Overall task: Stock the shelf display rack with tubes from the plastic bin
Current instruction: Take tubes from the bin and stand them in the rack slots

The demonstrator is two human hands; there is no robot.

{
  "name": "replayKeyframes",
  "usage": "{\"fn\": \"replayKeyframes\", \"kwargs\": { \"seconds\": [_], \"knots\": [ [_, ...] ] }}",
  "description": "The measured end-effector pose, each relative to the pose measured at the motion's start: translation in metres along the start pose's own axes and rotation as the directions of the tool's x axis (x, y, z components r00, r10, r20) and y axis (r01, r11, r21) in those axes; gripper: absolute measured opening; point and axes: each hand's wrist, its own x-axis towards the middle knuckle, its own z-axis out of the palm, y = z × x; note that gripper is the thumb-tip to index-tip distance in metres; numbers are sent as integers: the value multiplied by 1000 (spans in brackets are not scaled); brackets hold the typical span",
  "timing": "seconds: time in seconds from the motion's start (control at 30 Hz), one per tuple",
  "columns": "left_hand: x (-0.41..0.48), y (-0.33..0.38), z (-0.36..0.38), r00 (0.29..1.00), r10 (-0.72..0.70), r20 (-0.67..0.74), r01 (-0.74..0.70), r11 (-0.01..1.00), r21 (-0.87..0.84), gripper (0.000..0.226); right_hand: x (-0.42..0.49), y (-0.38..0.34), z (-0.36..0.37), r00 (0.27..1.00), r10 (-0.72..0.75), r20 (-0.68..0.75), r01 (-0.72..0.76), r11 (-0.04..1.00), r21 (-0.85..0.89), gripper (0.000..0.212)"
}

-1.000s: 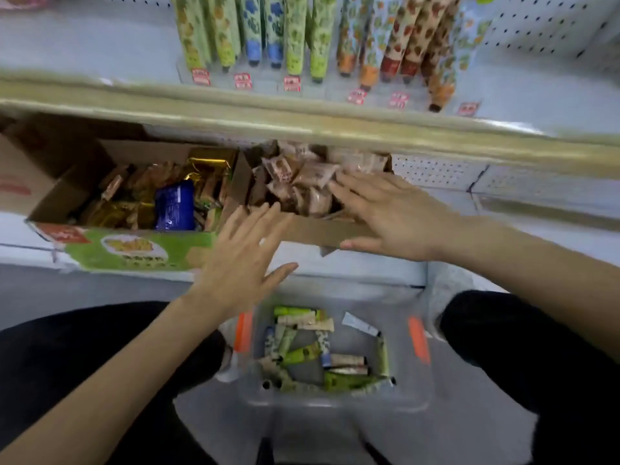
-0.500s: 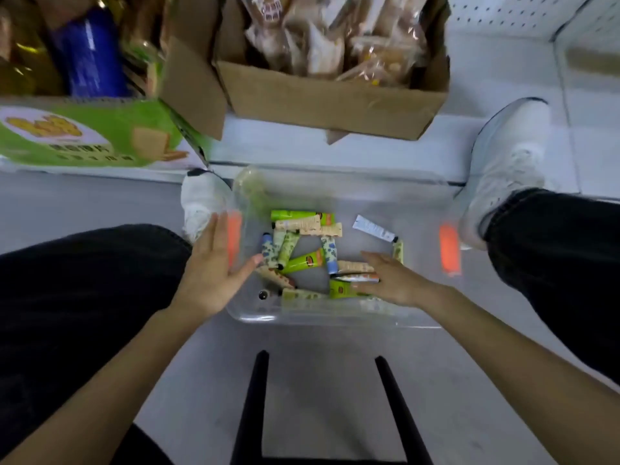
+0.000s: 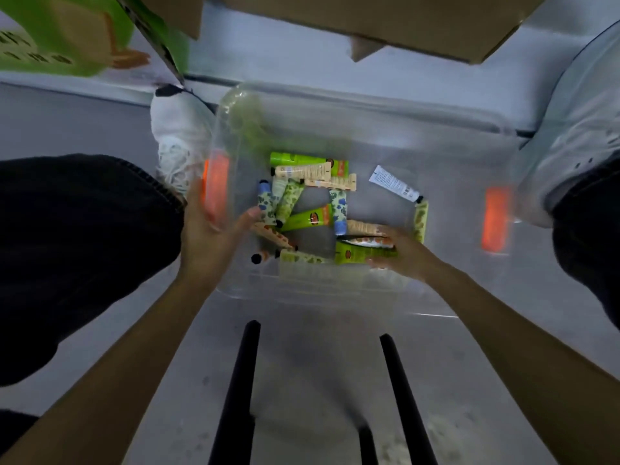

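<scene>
A person crouched on a grey floor (image 3: 302, 364) reaches with both hands into a clear plastic bin (image 3: 453, 135) set between two white shoes (image 3: 181, 135). About a dozen tubes (image 3: 322, 181) lie flat and jumbled on the bin's bottom, most of them toward its left and near side. A white tube (image 3: 391, 183) lies apart on a diagonal, its cap pointing near-right. Two lie crosswise at the far edge of the pile, and a blue-capped tube (image 3: 338, 209) runs far to near with its cap toward the person. The left hand (image 3: 209, 241) rests flat against the bin's left wall beside an orange latch (image 3: 216, 186), its fingers released and its thumb reaching inside. The right hand (image 3: 407, 260) is low in the near-right corner. Its fingers and thumb bracket the end of a bright green tube (image 3: 355, 255) that lies crosswise; blur hides whether they grasp it. A cardboard box (image 3: 369, 21) sits beyond the bin.
</scene>
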Motion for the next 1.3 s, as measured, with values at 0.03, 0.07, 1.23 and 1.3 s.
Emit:
{"fn": "replayKeyframes", "kwargs": {
  "seconds": [0.03, 0.07, 1.23, 1.3],
  "knots": [
    [0, -2, 1, 1000, 7, -11, -7, 1000, -6, 103, 4, 0, 1, 1000, -16, -7, 16, 1000, 11, 69],
    [1, -3, 1, 1000, 11, -20, -12, 1000, -12, 102, 10, 1, 1, 999, -28, -26, 27, 999, -29, 68],
    [16, 7, 7, 994, -92, 57, 91, 995, 33, 47, 46, 21, 22, 928, 168, 332, -123, 981, -151, 38],
    [15, 6, 5, 991, -124, 59, 124, 992, 1, 38, 44, 21, 22, 925, 163, 343, -125, 984, -130, 45]
  ]
}}
